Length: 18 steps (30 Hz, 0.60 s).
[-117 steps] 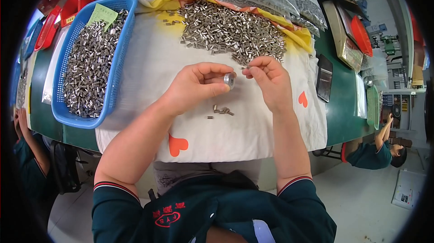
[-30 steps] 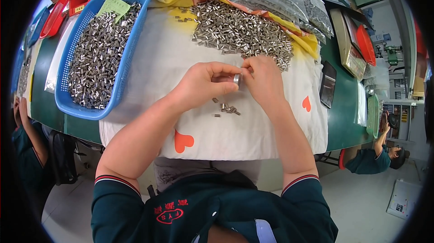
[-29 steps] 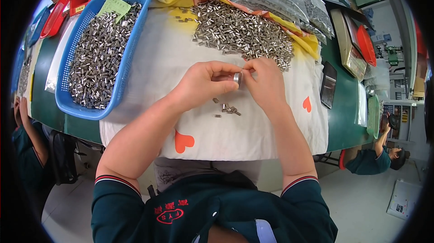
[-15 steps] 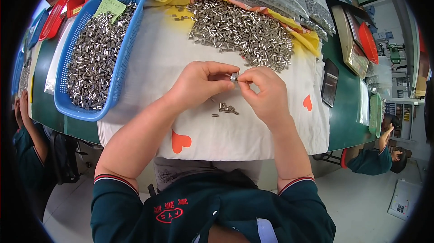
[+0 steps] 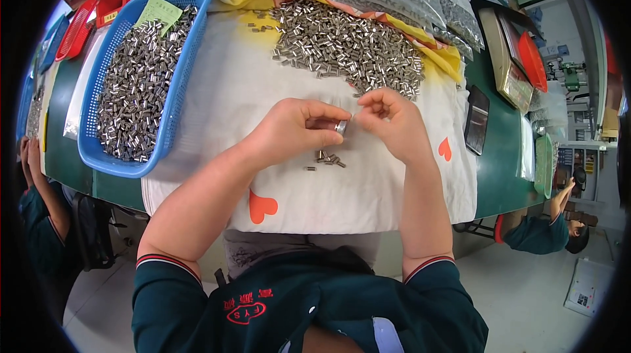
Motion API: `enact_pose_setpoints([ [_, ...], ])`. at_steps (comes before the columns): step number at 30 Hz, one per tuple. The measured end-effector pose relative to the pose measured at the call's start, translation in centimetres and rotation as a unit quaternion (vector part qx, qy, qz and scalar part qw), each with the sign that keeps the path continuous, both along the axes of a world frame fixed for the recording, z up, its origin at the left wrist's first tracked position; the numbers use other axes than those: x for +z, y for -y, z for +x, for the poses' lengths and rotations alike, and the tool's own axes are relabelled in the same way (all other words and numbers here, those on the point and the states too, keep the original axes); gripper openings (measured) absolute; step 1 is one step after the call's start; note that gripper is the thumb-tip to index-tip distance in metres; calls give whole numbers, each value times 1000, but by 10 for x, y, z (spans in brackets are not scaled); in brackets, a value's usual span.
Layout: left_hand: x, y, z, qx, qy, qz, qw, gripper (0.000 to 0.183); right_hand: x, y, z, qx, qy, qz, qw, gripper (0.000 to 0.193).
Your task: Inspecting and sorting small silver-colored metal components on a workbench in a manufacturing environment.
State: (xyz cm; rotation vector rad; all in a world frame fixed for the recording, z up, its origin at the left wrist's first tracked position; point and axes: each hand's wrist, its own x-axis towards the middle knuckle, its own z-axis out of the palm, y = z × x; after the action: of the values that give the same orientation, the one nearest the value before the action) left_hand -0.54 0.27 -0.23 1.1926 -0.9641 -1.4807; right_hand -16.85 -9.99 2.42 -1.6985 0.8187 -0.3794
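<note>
White cloth (image 5: 368,188) covers the bench; above it the left hand (image 5: 289,131) pinches a small silver metal sleeve (image 5: 341,127), and the right hand (image 5: 391,123) pinches its end with narrowed fingers.

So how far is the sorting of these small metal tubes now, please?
Done, it seems: the blue basket on the left holds many metal tubes. In hand: the left hand pinches one tube and the right hand meets it; a few loose tubes lie on the white cloth below. Left: a big pile lies beyond the hands.
</note>
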Motion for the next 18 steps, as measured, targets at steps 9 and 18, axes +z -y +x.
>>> enact_pose_setpoints([
  [9,2,2,3,-17,25,3,1000,32,-18,8,15,17,-196,-467,862,7],
  [18,-2,3,6,63,-57,-1,996,31,8,-19,5,-40,-14,-123,991,6],
])
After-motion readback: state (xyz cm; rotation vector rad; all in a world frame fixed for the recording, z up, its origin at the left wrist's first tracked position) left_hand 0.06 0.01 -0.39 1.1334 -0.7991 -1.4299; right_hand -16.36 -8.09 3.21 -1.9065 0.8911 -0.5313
